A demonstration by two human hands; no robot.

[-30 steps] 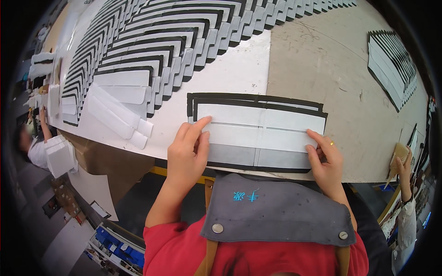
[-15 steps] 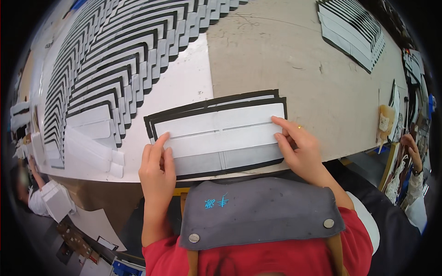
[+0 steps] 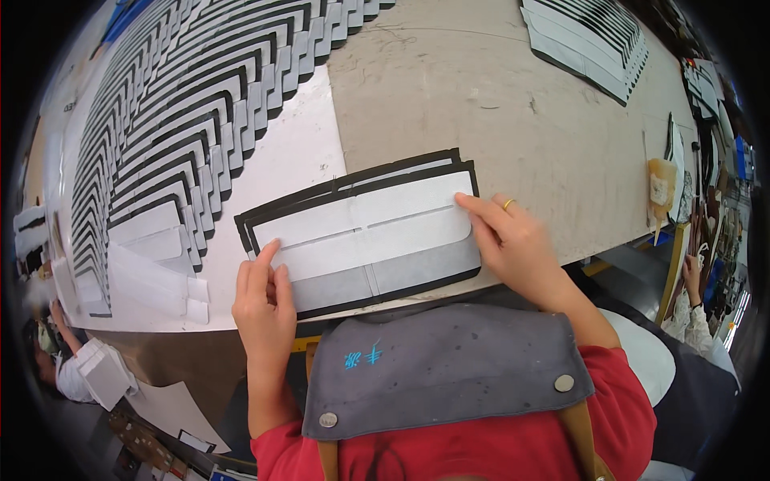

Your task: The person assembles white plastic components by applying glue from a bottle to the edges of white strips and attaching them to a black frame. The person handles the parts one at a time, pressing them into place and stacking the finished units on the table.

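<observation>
A flat rectangular panel [image 3: 361,234], white above and grey below with a black border, lies at the table's near edge. A thin slit runs across its white part. Another black-edged panel [image 3: 401,167] shows beneath it, mostly covered. My left hand [image 3: 266,297] holds the panel's left side, its index finger and thumb on the surface and the other fingers curled. At the right side my right hand [image 3: 509,240] holds the same panel, index fingertip on the white part near the upper corner, thumb by the edge. A ring [image 3: 508,204] is on this hand.
Long overlapping rows of similar black-edged pieces [image 3: 200,120] cover the table's left. Loose white translucent strips [image 3: 156,276] lie beside them. Another fanned stack [image 3: 573,48] sits far right. A bottle with amber contents [image 3: 662,188] hangs at the right edge. Other people's arms show at both sides.
The whole view has shifted a little. My right thumb has slid from the panel's face toward its edge. My left hand stays at the left side of the panel.
</observation>
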